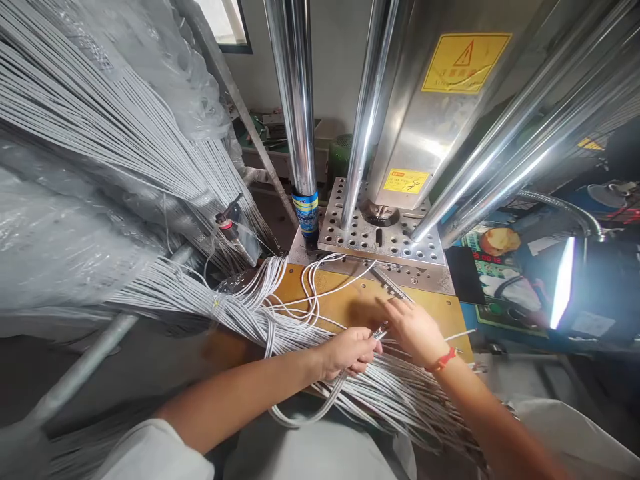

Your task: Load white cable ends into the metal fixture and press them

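Holding the looped cables (334,397) in a closed left hand (353,353), we have their shiny ends (381,329) poking out past the thumb, towards the right hand (417,330). We judge the step in hand to be close work at those ends, the left steadying while the right attends to the tips. Our right fingers are bent and brought in just beside the ends; we cannot tell whether they pinch one or only hover there.

The held cables sit above the near part of the tan board (443,308), around its middle, and their loop hangs below the near edge. Under our hands the broad cable bundle (400,393) runs from beyond the board's left edge towards its near right corner. At the far edge, a ruler-like strip (395,288) lies in front of the perforated metal plate (350,249).

As we see it, the next move calls for a firm left grip close behind the ends, precise right fingertips, and enough slack in the loop that it does not tug. The loose strands (313,283) towards the far left corner could snag, so we should mind them.
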Demonstrator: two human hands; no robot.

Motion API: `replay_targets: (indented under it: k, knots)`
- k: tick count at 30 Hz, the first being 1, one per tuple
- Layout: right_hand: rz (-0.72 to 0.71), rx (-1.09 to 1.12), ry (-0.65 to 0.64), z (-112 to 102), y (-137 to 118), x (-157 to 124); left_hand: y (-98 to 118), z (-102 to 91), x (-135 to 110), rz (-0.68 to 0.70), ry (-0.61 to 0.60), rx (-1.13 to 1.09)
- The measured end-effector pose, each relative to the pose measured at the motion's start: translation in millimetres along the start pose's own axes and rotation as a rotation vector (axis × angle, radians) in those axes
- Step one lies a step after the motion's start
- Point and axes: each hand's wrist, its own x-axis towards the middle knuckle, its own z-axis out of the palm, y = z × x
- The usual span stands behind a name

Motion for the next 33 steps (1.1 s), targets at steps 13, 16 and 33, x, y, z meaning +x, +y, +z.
replay_targets:
  k: [13, 16, 33]
  knots:
    - [0.246, 0.128, -0.157, 0.6, -7.9, 5.7, 5.1, 1.3, 18.0, 0.111, 0.094, 0.066]
    - [0.234, 0.146, -0.117, -0.5, -0.6, 2.4, 6.5, 0.6, 21.2, 0.093, 0.108, -0.039]
    - [0.578, 0.525, -0.083, 9.9, 4.3, -31.2, 6.2, -8.6, 60.6, 0.031, 0.352, 0.223]
